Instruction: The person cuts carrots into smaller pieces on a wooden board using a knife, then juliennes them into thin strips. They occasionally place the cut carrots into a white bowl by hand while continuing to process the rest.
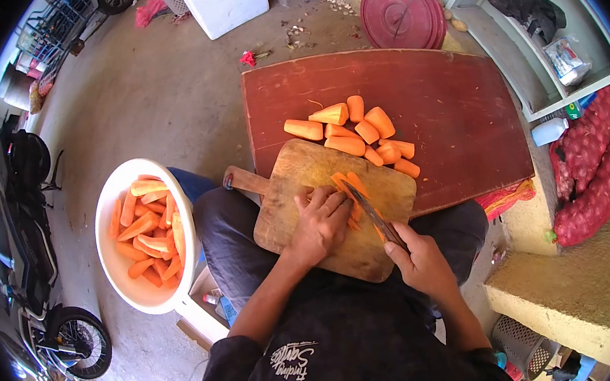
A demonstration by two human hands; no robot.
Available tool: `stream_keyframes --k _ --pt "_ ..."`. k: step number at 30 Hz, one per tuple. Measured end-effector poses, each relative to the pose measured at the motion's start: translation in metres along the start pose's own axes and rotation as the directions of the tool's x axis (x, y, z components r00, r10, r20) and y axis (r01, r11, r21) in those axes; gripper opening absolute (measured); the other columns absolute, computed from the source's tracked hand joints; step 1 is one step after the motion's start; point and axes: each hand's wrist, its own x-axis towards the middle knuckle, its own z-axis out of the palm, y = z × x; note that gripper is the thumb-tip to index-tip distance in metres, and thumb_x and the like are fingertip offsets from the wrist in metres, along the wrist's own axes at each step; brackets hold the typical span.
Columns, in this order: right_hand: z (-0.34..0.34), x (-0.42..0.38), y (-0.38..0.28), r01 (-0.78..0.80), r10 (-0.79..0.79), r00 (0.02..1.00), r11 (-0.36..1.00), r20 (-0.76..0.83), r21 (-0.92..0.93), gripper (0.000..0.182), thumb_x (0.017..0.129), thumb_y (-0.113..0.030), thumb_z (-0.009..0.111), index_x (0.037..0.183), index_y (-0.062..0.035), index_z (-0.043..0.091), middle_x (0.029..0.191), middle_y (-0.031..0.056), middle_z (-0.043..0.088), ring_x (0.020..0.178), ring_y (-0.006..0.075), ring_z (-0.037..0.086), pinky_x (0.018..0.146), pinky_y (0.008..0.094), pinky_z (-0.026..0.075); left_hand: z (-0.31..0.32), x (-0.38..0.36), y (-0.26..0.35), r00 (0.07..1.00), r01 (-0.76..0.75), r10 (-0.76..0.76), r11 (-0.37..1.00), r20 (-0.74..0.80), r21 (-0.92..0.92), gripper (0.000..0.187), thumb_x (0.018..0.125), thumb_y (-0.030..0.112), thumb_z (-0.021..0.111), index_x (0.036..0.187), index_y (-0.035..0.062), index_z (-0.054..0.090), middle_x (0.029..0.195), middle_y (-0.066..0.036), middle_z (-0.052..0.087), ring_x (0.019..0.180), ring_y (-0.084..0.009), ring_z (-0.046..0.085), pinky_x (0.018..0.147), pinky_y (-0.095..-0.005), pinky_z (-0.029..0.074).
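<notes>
A wooden cutting board (300, 213) with a handle lies across the lap, against a red-brown table (459, 117). My right hand (418, 257) is closed round the handle of a knife (371, 210), whose blade points up and left beside cut carrot pieces (357, 185) on the board. My left hand (319, 226) rests on the board with curled fingers against the carrot pieces, left of the blade; its fingertips partly hide them. Several peeled carrot chunks (345, 145) lie on the table just beyond the board.
A white basin (105, 246) of cut carrots stands at left. Motorcycles (23, 240) are farther left. Behind the table are a red lid (402, 12) and a white box (228, 7). At right are a shelf (531, 95), red net bags (591, 192) and a concrete ledge (558, 298).
</notes>
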Motion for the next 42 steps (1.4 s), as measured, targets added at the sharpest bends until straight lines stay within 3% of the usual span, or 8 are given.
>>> stream_keyframes --k 6,9,14,24,30,36,42 --pt "-0.007 -0.002 -0.008 -0.029 0.029 0.999 1.0 0.016 0.005 0.033 0.109 -0.018 0.064 0.135 0.0016 0.062 0.092 0.0309 0.07 0.089 0.0526 0.071 0.075 0.0521 0.055 0.002 0.001 0.005 0.997 0.08 -0.079 0.996 -0.021 0.036 0.042 0.081 0.007 0.085 0.123 0.001 0.077 0.122 -0.012 0.071 0.115 -0.0308 0.068 0.101 -0.0482 0.043" --pt "-0.003 0.004 -0.002 0.0 0.001 1.0 1.0 -0.031 0.025 0.034 0.11 -0.018 0.063 0.138 0.0013 0.061 0.092 0.0305 0.07 0.089 0.0524 0.072 0.075 0.0514 0.056 0.0 0.003 0.005 0.995 0.097 -0.097 0.995 -0.004 0.029 0.039 0.085 0.01 0.081 0.123 -0.0005 0.075 0.126 -0.014 0.067 0.117 -0.0312 0.066 0.102 -0.0488 0.043" --pt "0.0 -0.001 -0.002 -0.057 0.056 0.997 0.998 0.058 0.025 0.035 0.11 -0.017 0.063 0.14 0.0019 0.06 0.092 0.0299 0.07 0.088 0.0515 0.072 0.075 0.0509 0.056 0.002 0.0 0.001 0.999 0.039 -0.04 0.998 0.024 0.05 0.033 0.086 0.01 0.082 0.116 -0.0003 0.076 0.124 -0.013 0.069 0.116 -0.0302 0.067 0.101 -0.0492 0.043" --pt "-0.003 -0.014 -0.006 -0.093 0.089 0.995 0.992 0.051 0.08 0.039 0.11 -0.017 0.063 0.143 0.004 0.058 0.095 0.0315 0.071 0.091 0.0524 0.073 0.077 0.0514 0.056 0.002 -0.004 0.001 0.999 -0.008 0.008 1.0 0.032 0.024 0.029 0.083 0.01 0.082 0.11 0.0006 0.077 0.119 -0.011 0.071 0.115 -0.0294 0.067 0.104 -0.0512 0.043" --pt "0.014 0.011 0.006 0.006 -0.005 1.0 1.0 -0.005 0.012 0.042 0.11 -0.019 0.064 0.144 0.0048 0.057 0.096 0.0334 0.071 0.092 0.0539 0.072 0.077 0.0547 0.056 0.001 -0.006 0.0 0.99 -0.047 0.033 0.994 0.134 0.103 0.043 0.079 0.014 0.079 0.12 0.0001 0.076 0.126 -0.012 0.068 0.124 -0.0303 0.063 0.109 -0.0537 0.041" --pt "0.001 -0.001 -0.009 -0.089 0.094 0.99 0.995 0.102 -0.052 0.043 0.111 -0.02 0.062 0.146 0.0035 0.054 0.098 0.033 0.073 0.093 0.0541 0.073 0.078 0.0586 0.057 0.0 -0.006 0.002 0.98 -0.051 0.025 0.99 0.199 0.13 0.05 0.079 0.018 0.078 0.125 0.0001 0.076 0.133 -0.011 0.064 0.132 -0.0309 0.059 0.112 -0.0562 0.038" --pt "0.013 0.011 -0.008 -0.03 0.037 0.998 0.991 0.05 -0.13 0.039 0.11 -0.021 0.062 0.141 0.0025 0.056 0.098 0.0327 0.073 0.093 0.0539 0.073 0.078 0.0595 0.057 -0.005 -0.002 0.003 0.971 -0.06 0.033 0.993 0.237 0.106 0.05 0.079 0.019 0.077 0.126 0.0008 0.076 0.134 -0.011 0.064 0.131 -0.0314 0.059 0.112 -0.0559 0.038"
